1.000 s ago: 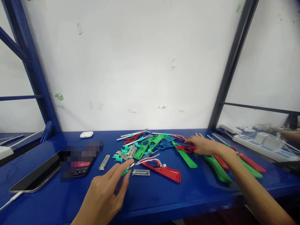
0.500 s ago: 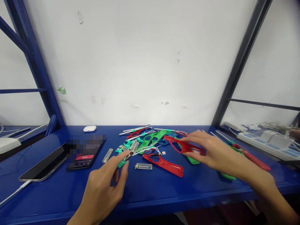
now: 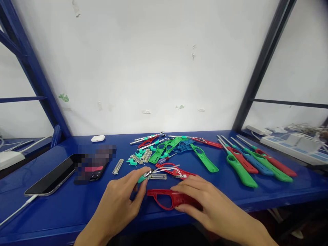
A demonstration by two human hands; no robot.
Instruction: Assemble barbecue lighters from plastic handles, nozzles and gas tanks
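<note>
A blue bench [image 3: 64, 208] stands against a scuffed white wall [image 3: 143, 65], framed by blue uprights [image 3: 33, 73].

Blue bench top [image 3: 64, 212]. Far left: dark tablet [image 3: 48, 179] lying flat, white cable [image 3: 14, 212] at its near end. Just beside it: phone [image 3: 93, 169]. Toward the rear: white earbud case [image 3: 98, 138]. Right of the phone: small clear tube [image 3: 118, 166]. Centre: loose heap of green, red and blue half-shells [image 3: 166, 150], mixed with metal rods [image 3: 147, 138] and teal clips [image 3: 133, 161]. In front of the heap: wired red half-shell [image 3: 179, 172], second clear tube [image 3: 156, 176] just beside it. Right: row of assembled long lighters [image 3: 246, 164], side by side. Near the front edge: plain red half-shell [image 3: 166, 198]; contact with the top not determinable.
</note>
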